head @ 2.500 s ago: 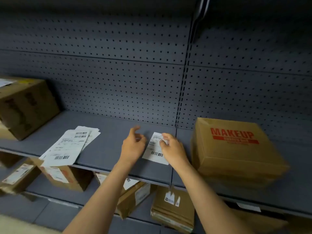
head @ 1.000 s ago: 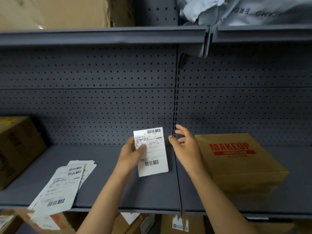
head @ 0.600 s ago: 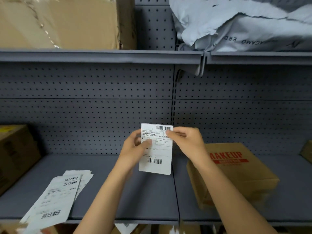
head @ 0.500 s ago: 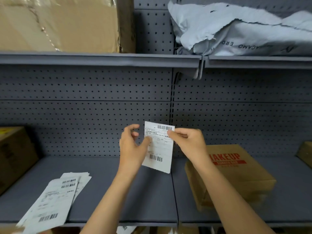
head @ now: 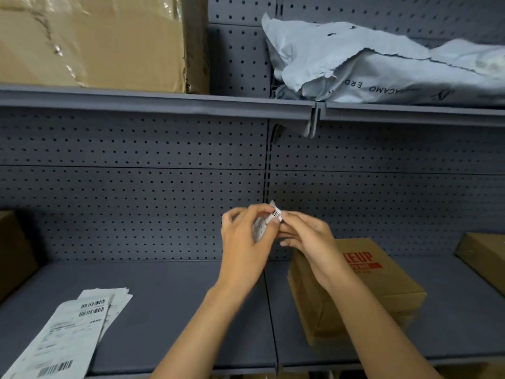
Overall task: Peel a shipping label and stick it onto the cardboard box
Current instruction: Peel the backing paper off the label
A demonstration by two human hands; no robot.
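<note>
Both of your hands meet in mid-air above the grey shelf (head: 169, 310), and between them they hide most of the shipping label (head: 274, 216): only a curled top corner with a small barcode shows above your fingers, plus a pale sliver of paper behind your left thumb. Your left hand (head: 246, 239) is closed in a pinch on the label's left side, fingers curled over it; your right hand (head: 306, 233) pinches the corner by the barcode with thumb and forefinger, the other fingers loosely bent below. Whether the backing has begun to part from the label cannot be made out. The cardboard box (head: 363, 291) sits on the shelf just below and to the right of your hands, its red print partly covered by your right wrist so only the letters "KEUP" read. Its top face is otherwise bare. A loose stack of label sheets (head: 71, 335) lies at the shelf's front left, running off the bottom edge of the view. Between that stack and the box the shelf surface is open. Another brown box (head: 483, 258) is cut off at the right edge, and a dark one (head: 13, 255) at the left. On the upper shelf rest a large taped carton (head: 95, 39) and a torn grey mailer bag (head: 382, 69).
</note>
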